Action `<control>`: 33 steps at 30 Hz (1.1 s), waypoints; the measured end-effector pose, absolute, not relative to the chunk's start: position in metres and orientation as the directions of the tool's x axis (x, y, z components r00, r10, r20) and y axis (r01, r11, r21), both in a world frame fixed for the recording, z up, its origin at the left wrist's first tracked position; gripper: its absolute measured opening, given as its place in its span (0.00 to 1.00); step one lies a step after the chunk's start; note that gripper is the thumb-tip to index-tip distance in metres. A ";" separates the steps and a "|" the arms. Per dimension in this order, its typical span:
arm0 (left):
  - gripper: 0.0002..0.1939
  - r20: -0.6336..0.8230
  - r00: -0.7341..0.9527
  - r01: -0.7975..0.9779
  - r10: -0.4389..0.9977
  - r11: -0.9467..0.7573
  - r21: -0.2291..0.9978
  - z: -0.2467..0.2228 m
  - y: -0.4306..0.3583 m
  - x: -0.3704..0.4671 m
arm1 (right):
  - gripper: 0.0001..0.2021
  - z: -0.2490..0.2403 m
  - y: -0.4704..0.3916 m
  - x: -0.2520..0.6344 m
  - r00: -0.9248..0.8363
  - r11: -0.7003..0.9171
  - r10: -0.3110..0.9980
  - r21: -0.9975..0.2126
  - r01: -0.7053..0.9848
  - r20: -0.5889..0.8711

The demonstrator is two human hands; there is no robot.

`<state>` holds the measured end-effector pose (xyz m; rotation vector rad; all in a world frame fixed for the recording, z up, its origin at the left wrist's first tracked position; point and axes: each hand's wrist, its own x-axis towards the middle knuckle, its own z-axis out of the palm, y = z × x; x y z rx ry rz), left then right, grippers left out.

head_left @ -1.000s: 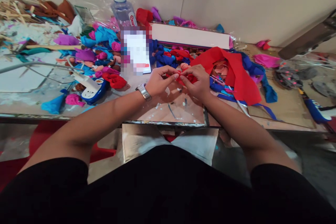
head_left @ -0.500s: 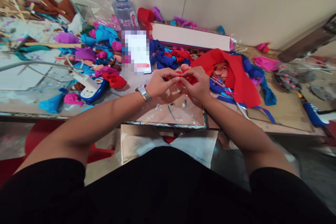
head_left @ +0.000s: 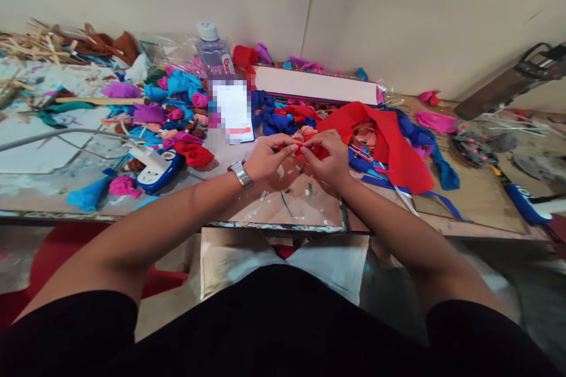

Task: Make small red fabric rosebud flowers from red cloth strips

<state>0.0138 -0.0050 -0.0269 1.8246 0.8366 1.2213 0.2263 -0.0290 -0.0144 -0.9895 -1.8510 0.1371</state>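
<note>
Fingertips of both hands meet over the table's middle, pinching a small piece of red crepe paper (head_left: pixel 298 144). My left hand (head_left: pixel 269 156), with a metal watch (head_left: pixel 241 174) on its wrist, grips the paper's left side. On the right side, my right hand (head_left: pixel 326 156) is closed on the same piece, and part of the paper is hidden under its fingers. A long red strip (head_left: pixel 404 159) lies curved on the table just right of my right hand. Beyond the fingertips is a small peach paper piece (head_left: pixel 308 129).
A lit phone (head_left: pixel 232 109) leans before a plastic bottle (head_left: pixel 213 50). Many coloured paper pieces and a power socket (head_left: pixel 154 175) with a cable lie at left. A long white box (head_left: pixel 316 83) sits behind; a dark bottle (head_left: pixel 499 83) stands tilted at right.
The view has tilted up, so the table and objects appear lower. Both hands keep hold of the red paper, with fingers slightly shifted.
</note>
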 end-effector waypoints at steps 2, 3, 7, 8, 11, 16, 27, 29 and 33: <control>0.23 0.424 0.328 0.098 0.844 -0.477 0.874 -0.026 -0.006 0.014 | 0.12 -0.015 -0.028 0.227 -0.178 0.661 0.683 -0.497 0.562 0.708; 0.23 0.417 0.331 0.095 0.847 -0.469 0.878 -0.026 -0.007 0.014 | 0.11 -0.016 -0.028 0.228 -0.191 0.672 0.677 -0.493 0.553 0.711; 0.25 0.385 0.350 0.075 0.854 -0.435 0.897 -0.024 -0.008 0.014 | 0.09 -0.018 -0.028 0.228 -0.269 0.722 0.640 -0.442 0.533 0.720; 0.26 0.377 0.351 0.069 0.857 -0.425 0.903 -0.023 -0.008 0.014 | 0.09 -0.018 -0.028 0.228 -0.271 0.722 0.638 -0.438 0.535 0.721; 0.29 0.333 0.346 0.049 0.877 -0.372 0.927 -0.023 -0.009 0.016 | 0.10 -0.017 -0.027 0.227 -0.236 0.726 0.631 -0.457 0.514 0.739; 0.30 0.242 0.385 -0.017 0.890 -0.256 0.967 -0.023 -0.010 0.018 | 0.08 -0.014 -0.025 0.228 -0.170 0.759 0.596 -0.481 0.439 0.785; 0.30 0.178 0.446 -0.110 0.877 -0.144 0.983 -0.015 -0.015 0.019 | 0.10 -0.022 -0.025 0.226 -0.074 0.705 0.674 -0.610 0.363 0.735; 0.30 0.143 0.465 -0.133 0.874 -0.090 0.987 -0.015 -0.015 0.019 | 0.10 -0.021 -0.025 0.226 -0.085 0.706 0.665 -0.587 0.397 0.742; 0.29 0.092 0.473 -0.146 0.876 -0.025 0.989 -0.017 -0.016 0.020 | 0.11 -0.016 -0.028 0.225 -0.136 0.717 0.649 -0.541 0.440 0.749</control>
